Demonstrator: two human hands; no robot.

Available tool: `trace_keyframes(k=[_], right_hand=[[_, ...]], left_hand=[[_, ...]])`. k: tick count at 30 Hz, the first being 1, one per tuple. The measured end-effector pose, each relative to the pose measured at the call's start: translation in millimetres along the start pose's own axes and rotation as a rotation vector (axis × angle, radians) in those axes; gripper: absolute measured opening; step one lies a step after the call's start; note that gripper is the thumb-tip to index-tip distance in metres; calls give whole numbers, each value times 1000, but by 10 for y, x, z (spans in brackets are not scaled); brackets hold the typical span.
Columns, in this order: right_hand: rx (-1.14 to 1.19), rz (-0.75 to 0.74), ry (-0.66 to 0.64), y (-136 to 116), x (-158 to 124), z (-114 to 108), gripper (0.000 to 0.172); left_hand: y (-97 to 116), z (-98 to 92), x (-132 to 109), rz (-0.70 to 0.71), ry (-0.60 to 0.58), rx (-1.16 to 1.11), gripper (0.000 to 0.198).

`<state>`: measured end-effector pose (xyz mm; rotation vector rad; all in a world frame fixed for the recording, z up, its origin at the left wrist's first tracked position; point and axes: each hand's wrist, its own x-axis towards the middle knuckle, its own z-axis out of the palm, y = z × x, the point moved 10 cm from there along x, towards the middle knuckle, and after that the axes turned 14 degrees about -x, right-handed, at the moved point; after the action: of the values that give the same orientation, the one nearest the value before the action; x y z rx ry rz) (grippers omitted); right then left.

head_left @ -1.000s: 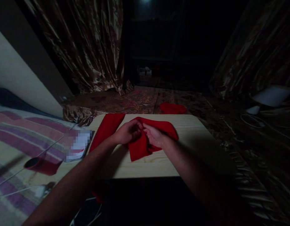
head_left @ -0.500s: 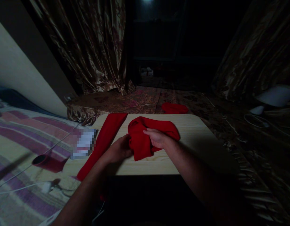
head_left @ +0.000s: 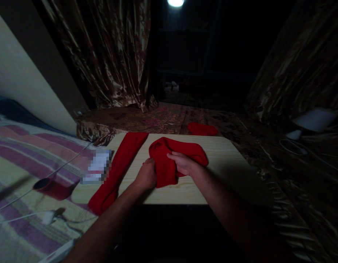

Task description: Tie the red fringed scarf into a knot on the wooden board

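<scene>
Item under handling: a soft, plain red cloth piece (head_left: 166, 171), bent round on itself, lying on the pale wood-grained bench (head_left: 226, 175), left of its middle. Progress, in this inspector's judgement: partial. A near flap is brought over and points toward the near edge; the far part curves off to the right as a loose loop, not yet laid flat or squared. A long, narrow red cloth strip (head_left: 119, 168) lies along the bench's left side, apart from the piece; no hand touches it.

Left hand (head_left: 147, 176): curled, fingers apparently closed on the flap's left edge. Right hand (head_left: 182, 163): thumb laid over the flap, cloth apparently pinched; the remaining fingers are partly hidden. The left forearm (head_left: 111, 219) slants up from lower left, the right forearm (head_left: 215, 193) from lower right, the two converging at the cloth.
</scene>
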<state>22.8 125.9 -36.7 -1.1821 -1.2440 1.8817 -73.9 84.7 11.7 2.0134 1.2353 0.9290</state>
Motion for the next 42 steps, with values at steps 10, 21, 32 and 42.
trace_keyframes(k=[10,21,32,42], right_hand=[[-2,-39,1,118,47,-92,18],[-8,-42,-43,39,-27,-13,14],[-158,-84,-159,-28,-82,125,32],[-32,-176,-4,-101,-45,-67,21]], left_hand=[[-310,-444,-320,-261,163,199,22],[65,-642,-575,9,278,269,34],[-243,-264,-90,-215,79,-65,38],[-151,-582,-311,-178,146,321,22]])
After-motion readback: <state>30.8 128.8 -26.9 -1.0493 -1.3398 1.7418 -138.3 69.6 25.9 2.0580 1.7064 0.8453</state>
